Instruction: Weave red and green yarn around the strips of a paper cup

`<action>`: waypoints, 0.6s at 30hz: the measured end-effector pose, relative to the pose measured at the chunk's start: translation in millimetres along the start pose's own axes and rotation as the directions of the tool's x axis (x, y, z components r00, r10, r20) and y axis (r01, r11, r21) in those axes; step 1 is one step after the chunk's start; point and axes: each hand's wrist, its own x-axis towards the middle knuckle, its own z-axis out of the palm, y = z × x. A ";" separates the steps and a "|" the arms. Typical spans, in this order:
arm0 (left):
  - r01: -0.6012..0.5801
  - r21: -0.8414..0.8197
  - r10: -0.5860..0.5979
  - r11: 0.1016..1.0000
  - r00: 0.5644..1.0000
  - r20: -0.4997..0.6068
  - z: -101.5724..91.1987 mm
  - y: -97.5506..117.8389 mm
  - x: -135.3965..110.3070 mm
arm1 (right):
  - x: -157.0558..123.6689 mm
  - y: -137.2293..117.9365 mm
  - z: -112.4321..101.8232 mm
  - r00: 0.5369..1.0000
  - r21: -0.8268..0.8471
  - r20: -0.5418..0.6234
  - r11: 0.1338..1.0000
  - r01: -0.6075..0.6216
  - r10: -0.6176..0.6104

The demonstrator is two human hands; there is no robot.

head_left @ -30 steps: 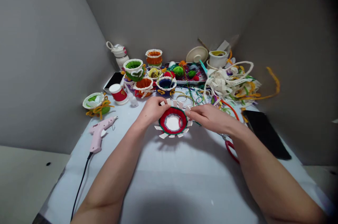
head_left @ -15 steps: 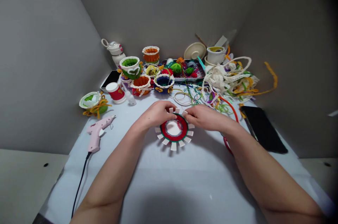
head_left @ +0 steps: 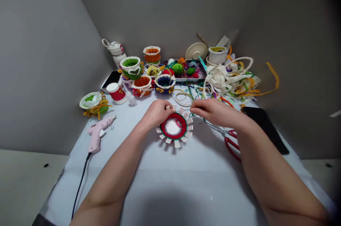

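Grey walls [head_left: 39,59] enclose a table covered in white cloth [head_left: 170,176], and at its centre sits a round craft piece of white card with red and green yarn bands [head_left: 173,127], its cut tabs fanning out around a white middle. The left hand [head_left: 157,113] lies on the ring's upper left edge, its fingers [head_left: 166,109] curled narrowly over the tabs, though whether they grip the card or only press on it is hidden. The right hand [head_left: 214,110] is lifted clear of the ring, just off its upper right side, with the fingers [head_left: 195,109] drawn narrowly together near fine green threads; I cannot tell whether they pinch one. Just beneath that hand lie red-handled steel scissors [head_left: 230,143], and a pale pink glue gun [head_left: 96,135] with a black cord [head_left: 81,183] lies well to the left. Farther off stand finished yarn baskets [head_left: 141,84], a metal tray of yarn balls [head_left: 183,71], and a tangle of cream lace trim [head_left: 229,80].
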 end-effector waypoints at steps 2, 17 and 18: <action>0.003 0.024 -0.003 1.000 1.000 0.004 1.4 -0.6 0.4 | -0.3 -3.0 2.5 0.996 -0.049 -0.081 0.998 0.042 -0.046; 0.068 -0.154 -0.063 0.986 0.997 0.036 -18.6 -2.6 -1.6 | 3.6 -6.4 7.0 0.990 -0.142 0.100 0.983 0.116 -0.103; 0.072 -0.171 -0.067 0.983 0.997 0.036 -20.3 -2.3 -2.0 | 4.7 -5.8 7.7 0.989 -0.130 0.118 0.987 0.099 -0.083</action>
